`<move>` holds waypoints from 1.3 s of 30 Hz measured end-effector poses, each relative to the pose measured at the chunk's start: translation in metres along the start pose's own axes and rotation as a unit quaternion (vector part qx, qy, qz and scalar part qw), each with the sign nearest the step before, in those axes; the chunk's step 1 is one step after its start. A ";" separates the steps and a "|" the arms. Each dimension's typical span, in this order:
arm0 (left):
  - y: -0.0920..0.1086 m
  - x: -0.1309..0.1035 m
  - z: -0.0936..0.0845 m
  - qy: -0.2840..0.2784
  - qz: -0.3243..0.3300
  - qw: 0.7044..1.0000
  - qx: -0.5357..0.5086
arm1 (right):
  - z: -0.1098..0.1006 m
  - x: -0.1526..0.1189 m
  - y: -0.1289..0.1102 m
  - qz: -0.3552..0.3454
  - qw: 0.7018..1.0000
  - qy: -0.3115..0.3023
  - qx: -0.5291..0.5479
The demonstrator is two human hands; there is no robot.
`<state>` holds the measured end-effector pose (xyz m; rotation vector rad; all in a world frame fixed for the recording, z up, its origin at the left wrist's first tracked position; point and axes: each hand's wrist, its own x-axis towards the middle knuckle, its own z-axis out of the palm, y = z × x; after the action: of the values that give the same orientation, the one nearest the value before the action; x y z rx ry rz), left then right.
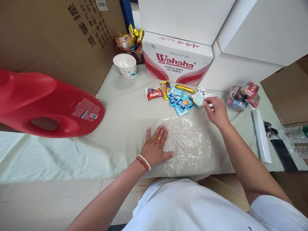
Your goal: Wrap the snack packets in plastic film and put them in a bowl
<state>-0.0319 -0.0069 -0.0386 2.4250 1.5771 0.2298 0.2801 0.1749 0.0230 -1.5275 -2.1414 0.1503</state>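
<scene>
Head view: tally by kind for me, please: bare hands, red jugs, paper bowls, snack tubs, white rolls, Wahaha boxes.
Hands: 2 (left hand, right hand)
Red jug: 1
Bowl: 1
Tub: 1
Roll: 1
Wahaha box: 1
Total: 7

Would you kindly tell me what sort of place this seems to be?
Perhaps a home or small storeroom, judging by the cloth-covered table, the Wahaha water carton and the small wrapped snacks.

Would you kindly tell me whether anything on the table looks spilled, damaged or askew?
No spill or damage shows. The blue packets lie askew in an overlapping heap, and the clear plastic by the left hand is crinkled, not smooth.
</scene>
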 end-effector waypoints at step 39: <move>-0.003 0.003 -0.001 -0.011 0.010 1.000 0.003 | 0.092 0.117 -0.072 0.004 0.977 -0.162 -0.135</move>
<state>-0.0342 -0.0031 -0.0383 2.4390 1.5473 0.2010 0.1479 0.2731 0.0087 -1.7639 -2.4956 0.1229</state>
